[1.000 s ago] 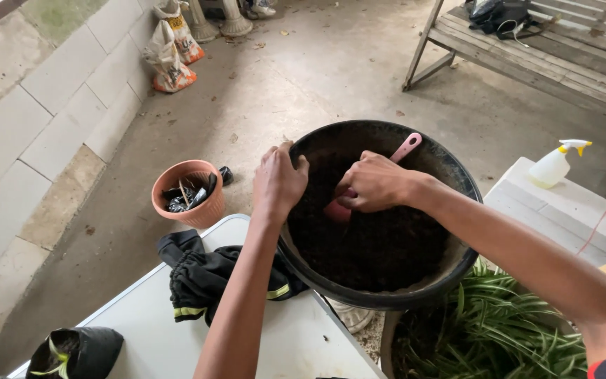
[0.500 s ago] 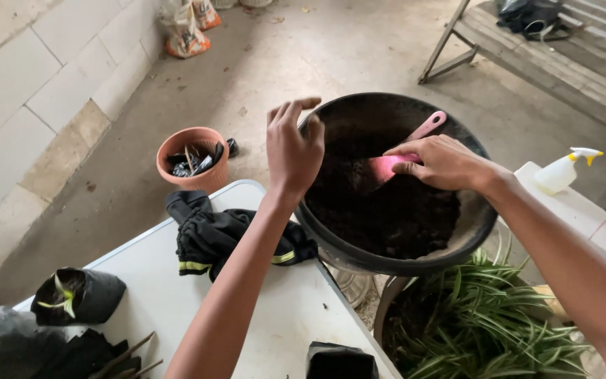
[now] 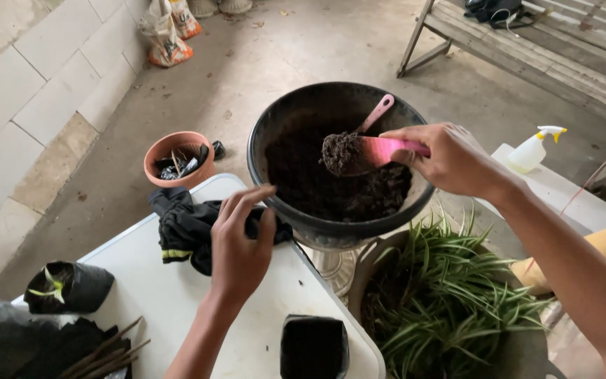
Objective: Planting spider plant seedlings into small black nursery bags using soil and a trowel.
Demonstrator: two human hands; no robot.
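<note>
At the centre of the frame, your right hand (image 3: 450, 160) grips a pink trowel (image 3: 373, 153), now lifted clear with a heap of dark soil over the black basin (image 3: 275, 126), where half a second ago it dug low. Your left hand (image 3: 238, 245), empty and loosely open, has dropped from the rim to hover over the white table (image 3: 177, 309), near the black grow bag (image 3: 313, 347) at bottom centre.

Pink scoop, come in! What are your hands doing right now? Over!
Right hand holds pink scoop heaped with soil, raised over black basin. Left hand empty, open above white table. Small black grow bag near table edge. Nothing blocking.
</note>
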